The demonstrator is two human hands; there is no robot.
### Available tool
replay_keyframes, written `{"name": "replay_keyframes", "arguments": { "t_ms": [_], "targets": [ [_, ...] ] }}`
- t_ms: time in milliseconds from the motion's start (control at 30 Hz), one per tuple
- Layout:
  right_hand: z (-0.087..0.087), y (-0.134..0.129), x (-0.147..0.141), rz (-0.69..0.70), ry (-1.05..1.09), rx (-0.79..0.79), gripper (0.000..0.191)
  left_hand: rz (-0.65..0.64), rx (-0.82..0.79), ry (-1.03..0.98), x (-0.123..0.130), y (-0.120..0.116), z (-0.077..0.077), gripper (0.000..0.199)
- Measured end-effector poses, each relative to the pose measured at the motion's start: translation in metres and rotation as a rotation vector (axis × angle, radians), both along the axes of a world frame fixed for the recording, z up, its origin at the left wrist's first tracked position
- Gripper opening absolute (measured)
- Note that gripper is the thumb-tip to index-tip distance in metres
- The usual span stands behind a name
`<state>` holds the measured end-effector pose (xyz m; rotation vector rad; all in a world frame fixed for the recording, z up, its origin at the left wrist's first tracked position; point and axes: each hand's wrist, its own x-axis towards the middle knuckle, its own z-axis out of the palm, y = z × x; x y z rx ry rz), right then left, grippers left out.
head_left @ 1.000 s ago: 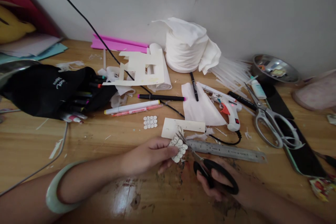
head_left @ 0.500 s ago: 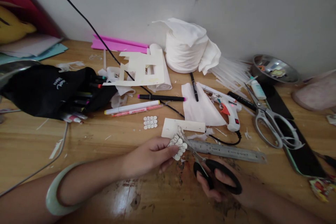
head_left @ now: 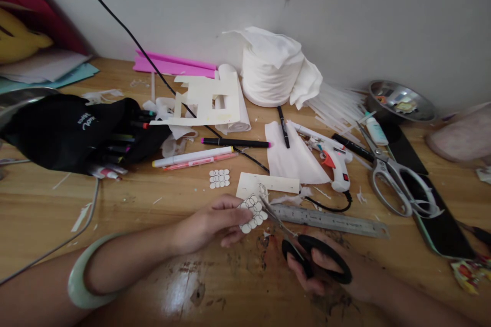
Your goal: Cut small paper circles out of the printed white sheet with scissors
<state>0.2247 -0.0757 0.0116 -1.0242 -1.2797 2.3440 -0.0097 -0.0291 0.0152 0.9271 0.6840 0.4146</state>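
My left hand (head_left: pixel 215 219) pinches a small white paper piece (head_left: pixel 253 213) marked with circles, its edge cut to a scalloped outline. Just right of it are the blades of black-handled scissors (head_left: pixel 286 235), slightly apart. Those scissors are in my right hand (head_left: pixel 322 265), fingers through the handles. A similar piece with rows of circles (head_left: pixel 219 179) lies on the wooden table. Behind the held paper rests a cream card strip (head_left: pixel 282 184), and a steel ruler (head_left: pixel 333 220) lies to the right.
A glue gun (head_left: pixel 339 163), large grey scissors (head_left: pixel 395 179) and a metal bowl (head_left: pixel 401 102) are at the right. Markers (head_left: pixel 236 142) lie across the middle. A black pen case (head_left: pixel 69 133) sits left, and a white tissue roll (head_left: pixel 272 69) stands by the wall.
My left hand has moved slightly left with the circled paper, which has turned and is now apart from the scissor blades. The right hand has barely moved.
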Motion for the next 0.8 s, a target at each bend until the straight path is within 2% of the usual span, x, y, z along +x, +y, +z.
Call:
{"name": "replay_keyframes", "arguments": {
  "t_ms": [400, 633, 800],
  "targets": [
    [0.010, 0.006, -0.003, 0.078, 0.032, 0.025, 0.054, -0.033, -0.104, 0.007, -0.001, 0.003, -0.001, 0.038],
    [0.016, 0.008, -0.007, 0.079, -0.032, -0.020, 0.055, -0.039, -0.110, -0.054, -0.003, 0.002, -0.009, 0.038],
    [0.017, 0.007, -0.007, 0.071, -0.043, -0.029, 0.056, -0.050, -0.084, -0.059, -0.002, 0.002, -0.009, 0.037]
  ]
}}
